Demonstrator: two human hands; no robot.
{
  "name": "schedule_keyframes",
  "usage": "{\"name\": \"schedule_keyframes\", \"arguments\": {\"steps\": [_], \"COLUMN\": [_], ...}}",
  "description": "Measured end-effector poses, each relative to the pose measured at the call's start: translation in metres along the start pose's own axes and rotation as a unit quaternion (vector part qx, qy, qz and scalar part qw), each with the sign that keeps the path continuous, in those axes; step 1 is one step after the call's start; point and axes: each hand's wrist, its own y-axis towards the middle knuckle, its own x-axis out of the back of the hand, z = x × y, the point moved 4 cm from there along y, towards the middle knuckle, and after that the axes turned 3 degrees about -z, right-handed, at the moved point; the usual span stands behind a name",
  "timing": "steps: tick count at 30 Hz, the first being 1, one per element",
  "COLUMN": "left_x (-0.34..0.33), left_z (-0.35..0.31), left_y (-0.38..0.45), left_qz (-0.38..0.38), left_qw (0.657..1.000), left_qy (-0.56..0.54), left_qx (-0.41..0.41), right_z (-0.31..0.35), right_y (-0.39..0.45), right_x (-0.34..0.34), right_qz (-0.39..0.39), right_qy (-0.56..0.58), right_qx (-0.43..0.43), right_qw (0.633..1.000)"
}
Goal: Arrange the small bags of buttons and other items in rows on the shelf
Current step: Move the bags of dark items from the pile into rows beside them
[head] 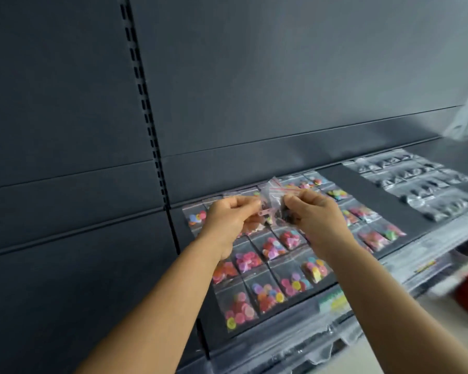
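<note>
Both hands, left (229,218) and right (315,214), pinch small clear zip bags of dark items (277,201) between them, above rows of colourful button bags (265,292) on the dark metal shelf (343,174).

Glossy plastic bags (265,294), matt shelf (341,175).

- Both bare forearms are reaching up and forward from the lower edge of the view, converging toward the middle.
- The left hand (229,215) is curling its fingers (243,202) inward, pinching something small between thumb and fingertips.
- The right hand (315,213) is facing it just beside, knuckles up, its fingers (297,199) likewise curling into a pinch.
- The two hands are almost touching at the fingertips, wrists held level and slightly bent.
</note>
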Motion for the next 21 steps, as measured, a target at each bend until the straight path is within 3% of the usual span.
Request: {"name": "schedule_keyframes", "arguments": {"steps": [4, 9, 21], "left_x": [-0.073, -0.158, -0.352], "left_z": [0.009, 0.018, 0.050], "left_y": [-0.003, -0.006, -0.027], "left_qz": [0.072, 0.089, 0.219], "left_qw": [0.997, 0.996, 0.975], "left_qy": [0.014, 0.009, 0.038], "left_qx": [0.017, -0.002, 0.001], "right_z": [0.009, 0.016, 0.026], "right_y": [0.001, -0.001, -0.017], "right_x": [0.069, 0.165, 0.350], "right_qz": [-0.024, -0.106, -0.205], "right_qy": [-0.016, -0.071, -0.048], "right_qx": [0.010, 0.013, 0.033], "right_qw": [1.000, 0.992, 0.977]}}
